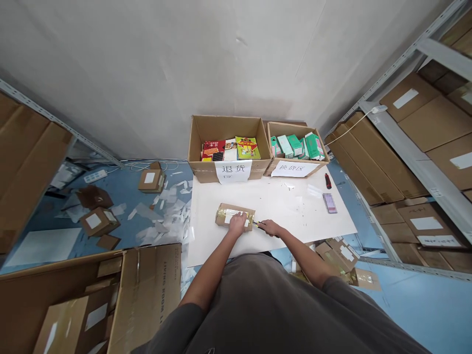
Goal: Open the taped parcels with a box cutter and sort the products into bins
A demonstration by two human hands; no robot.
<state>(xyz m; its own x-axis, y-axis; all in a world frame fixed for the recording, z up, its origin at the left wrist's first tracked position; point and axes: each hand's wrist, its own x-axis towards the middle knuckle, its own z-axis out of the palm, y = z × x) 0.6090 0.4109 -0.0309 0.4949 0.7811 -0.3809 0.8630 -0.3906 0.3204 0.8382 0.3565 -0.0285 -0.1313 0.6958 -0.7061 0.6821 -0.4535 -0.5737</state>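
A small taped cardboard parcel (229, 214) lies on a white sheet (295, 206) spread on the floor. My left hand (238, 223) rests flat on the parcel's near right part, fingers spread over it. My right hand (271, 227) is closed round a yellow utility knife (257, 224), whose tip touches the parcel's right end. Both forearms reach forward from my grey shirt.
Behind the sheet stand two open cartons: the left carton (206, 169) holds colourful boxes, the right carton (275, 169) holds green boxes. A red cutter (328, 181) and a small purple item (329, 203) lie on the sheet. Paper scraps, small parcels, and shelves of cartons surround me.
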